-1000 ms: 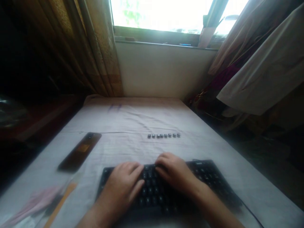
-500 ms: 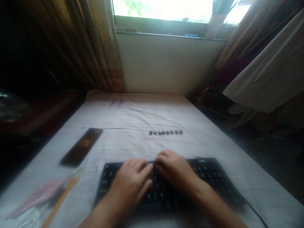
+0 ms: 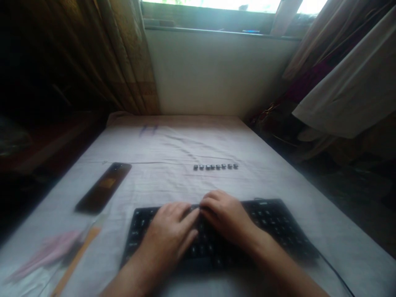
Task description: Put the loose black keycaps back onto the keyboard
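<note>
A black keyboard (image 3: pixel 201 264) lies at the near side of the cloth-covered table. My left hand (image 3: pixel 171 225) rests over its left half, thumb and the finger beside it apart, the other fingers bent toward the top row. From the right, my right hand (image 3: pixel 227 214) reaches over the middle of the top edge with its fingers curled together. The fingertips of both hands meet there; anything small between them is hidden. Beyond the keyboard, several small dark pieces resembling keycaps (image 3: pixel 213 167) stand in a straight row.
A dark phone (image 3: pixel 105 187) lies on the left of the table (image 3: pixel 167 181). Nearer are an orange-brown strip-like handle (image 3: pixel 76 262) and a pink cloth (image 3: pixel 46 253). The keyboard's cable (image 3: pixel 335 272) trails off at the right. Curtains (image 3: pixel 126 57) hang beside the window.
The view has tipped slightly downward, so everything beyond the hands sits a little higher. Both hands stay at the keyboard's top edge, their fingertips shifting only slightly.
</note>
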The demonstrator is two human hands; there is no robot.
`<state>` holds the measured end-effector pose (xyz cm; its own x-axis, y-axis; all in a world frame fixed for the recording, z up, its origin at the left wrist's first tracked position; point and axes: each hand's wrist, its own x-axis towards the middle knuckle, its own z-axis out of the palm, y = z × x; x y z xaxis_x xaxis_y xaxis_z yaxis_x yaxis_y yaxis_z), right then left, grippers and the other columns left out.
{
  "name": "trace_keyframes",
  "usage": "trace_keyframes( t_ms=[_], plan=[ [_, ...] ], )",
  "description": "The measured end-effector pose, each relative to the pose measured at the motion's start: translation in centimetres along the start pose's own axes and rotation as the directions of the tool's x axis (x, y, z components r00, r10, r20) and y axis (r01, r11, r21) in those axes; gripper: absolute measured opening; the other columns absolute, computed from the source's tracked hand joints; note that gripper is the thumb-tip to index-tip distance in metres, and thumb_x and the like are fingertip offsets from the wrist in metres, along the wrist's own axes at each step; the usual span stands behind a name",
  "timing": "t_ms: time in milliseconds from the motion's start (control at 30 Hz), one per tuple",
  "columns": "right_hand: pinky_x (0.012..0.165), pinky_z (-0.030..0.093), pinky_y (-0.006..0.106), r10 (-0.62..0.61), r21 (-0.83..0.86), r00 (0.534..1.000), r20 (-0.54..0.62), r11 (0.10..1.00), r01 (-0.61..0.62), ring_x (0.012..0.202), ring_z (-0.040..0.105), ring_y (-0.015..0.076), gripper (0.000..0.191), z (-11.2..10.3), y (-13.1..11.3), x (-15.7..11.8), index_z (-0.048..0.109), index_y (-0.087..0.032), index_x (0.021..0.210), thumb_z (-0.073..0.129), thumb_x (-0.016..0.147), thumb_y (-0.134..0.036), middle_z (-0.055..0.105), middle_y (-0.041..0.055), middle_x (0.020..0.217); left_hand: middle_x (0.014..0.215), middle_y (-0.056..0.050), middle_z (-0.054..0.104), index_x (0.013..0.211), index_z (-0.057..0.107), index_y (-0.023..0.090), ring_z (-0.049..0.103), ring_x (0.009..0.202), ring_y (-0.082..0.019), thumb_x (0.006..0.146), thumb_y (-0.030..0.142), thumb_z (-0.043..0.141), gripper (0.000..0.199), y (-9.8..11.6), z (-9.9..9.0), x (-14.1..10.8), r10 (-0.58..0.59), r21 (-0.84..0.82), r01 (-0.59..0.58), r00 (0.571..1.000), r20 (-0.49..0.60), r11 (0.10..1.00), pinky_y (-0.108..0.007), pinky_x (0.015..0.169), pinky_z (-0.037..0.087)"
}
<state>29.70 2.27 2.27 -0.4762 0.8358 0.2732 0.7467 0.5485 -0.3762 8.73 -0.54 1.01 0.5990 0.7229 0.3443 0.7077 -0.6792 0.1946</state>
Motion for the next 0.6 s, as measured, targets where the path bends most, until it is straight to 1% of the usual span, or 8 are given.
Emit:
trace_keyframes(
  t_ms=[300,467,600],
  plan=[
    [0.072,0.053,0.030,-0.069,0.002,0.995,-0.079,0.998,0.069,0.078,0.066,0.0188,0.011,0.5,0.4,-0.3,0.074,-0.019,0.088,0.065,0.086,-0.013,0.073,0.0048,0.086,0.119,-0.009,0.066,0.126,0.061,0.021,0.060,0.108,-0.028,0.090,0.024,0.059,0.036,0.0,-0.1,0.3,-0.014,-0.031,0.014,1.000,0.008,0.999,-0.050,0.095,0.050],
    [0.073,0.056,0.030,-0.113,0.007,0.983,-0.146,0.993,0.115,0.081,0.067,0.0195,0.026,0.4,0.7,-0.9,0.072,-0.017,0.101,0.050,0.089,-0.008,0.074,0.0074,0.091,0.119,-0.010,0.066,0.126,0.061,0.021,0.060,0.108,-0.028,0.091,0.025,0.059,0.036,0.1,-0.2,0.3,-0.019,-0.040,0.019,1.000,-0.001,0.999,-0.049,0.096,0.049],
    [0.070,0.056,0.029,-0.168,-0.002,0.965,-0.203,0.985,0.171,0.080,0.067,0.0186,0.028,0.6,0.9,-1.4,0.072,-0.018,0.096,0.045,0.092,-0.010,0.074,0.0076,0.090,0.120,-0.009,0.065,0.127,0.061,0.022,0.060,0.109,-0.028,0.090,0.025,0.060,0.036,0.1,-0.1,0.2,-0.027,-0.039,0.028,1.000,0.010,0.999,-0.048,0.096,0.049]
  ],
)
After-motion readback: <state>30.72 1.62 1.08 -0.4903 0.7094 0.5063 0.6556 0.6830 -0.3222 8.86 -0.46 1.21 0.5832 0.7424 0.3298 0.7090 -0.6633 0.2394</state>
